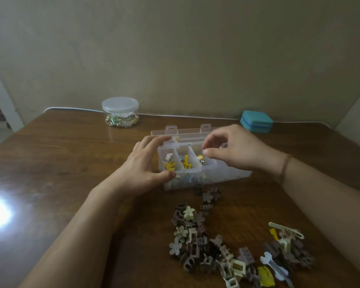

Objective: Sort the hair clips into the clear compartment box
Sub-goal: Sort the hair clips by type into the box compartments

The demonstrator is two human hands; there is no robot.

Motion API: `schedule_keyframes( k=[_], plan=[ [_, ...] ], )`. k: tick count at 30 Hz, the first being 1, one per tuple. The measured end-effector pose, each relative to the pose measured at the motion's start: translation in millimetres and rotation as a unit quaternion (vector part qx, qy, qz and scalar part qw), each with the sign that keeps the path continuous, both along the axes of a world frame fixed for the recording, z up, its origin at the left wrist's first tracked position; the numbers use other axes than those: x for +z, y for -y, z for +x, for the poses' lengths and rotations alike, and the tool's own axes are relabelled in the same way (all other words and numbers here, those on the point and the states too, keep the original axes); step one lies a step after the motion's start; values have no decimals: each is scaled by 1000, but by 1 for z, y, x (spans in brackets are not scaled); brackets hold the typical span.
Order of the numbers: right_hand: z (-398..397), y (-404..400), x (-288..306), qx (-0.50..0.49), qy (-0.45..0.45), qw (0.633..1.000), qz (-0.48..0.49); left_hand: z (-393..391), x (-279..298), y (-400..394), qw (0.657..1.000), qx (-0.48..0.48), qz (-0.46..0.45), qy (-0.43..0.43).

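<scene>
Clear compartment box [216, 173] stood open; left hand [146, 163] gripped its left edge, right hand [233, 150] pinched above a compartment, contents indiscernible.

Left hand [142, 163] grips the clear compartment box [206, 175]; right hand [235, 150] hovers above it.

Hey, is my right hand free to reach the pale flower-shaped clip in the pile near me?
Probably yes. The right hand hovers over the clear compartment box; the pale flower-shaped clip lies atop the pile, uncovered, with bare wooden table between.
</scene>
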State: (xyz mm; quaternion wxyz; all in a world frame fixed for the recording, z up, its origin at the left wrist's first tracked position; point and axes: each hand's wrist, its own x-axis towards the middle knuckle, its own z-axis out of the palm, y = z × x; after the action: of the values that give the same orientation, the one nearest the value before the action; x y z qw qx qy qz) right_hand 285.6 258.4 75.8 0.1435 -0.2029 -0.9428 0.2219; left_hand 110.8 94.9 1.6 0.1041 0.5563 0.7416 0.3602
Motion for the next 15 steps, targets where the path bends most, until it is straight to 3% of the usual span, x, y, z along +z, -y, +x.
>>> schedule_keyframes(
  k=[6,10,15],
  plan=[
    [92,-5,0,-21,176,984,0,-1,-4,-1,1000,0,15,0],
    [131,8,-18,-54,274,958,61,-1,-6,-3,1000,-4,26,4],
    [139,10,-36,-84,281,950,103,0,-8,-4,999,-9,36,9]
  ],
)
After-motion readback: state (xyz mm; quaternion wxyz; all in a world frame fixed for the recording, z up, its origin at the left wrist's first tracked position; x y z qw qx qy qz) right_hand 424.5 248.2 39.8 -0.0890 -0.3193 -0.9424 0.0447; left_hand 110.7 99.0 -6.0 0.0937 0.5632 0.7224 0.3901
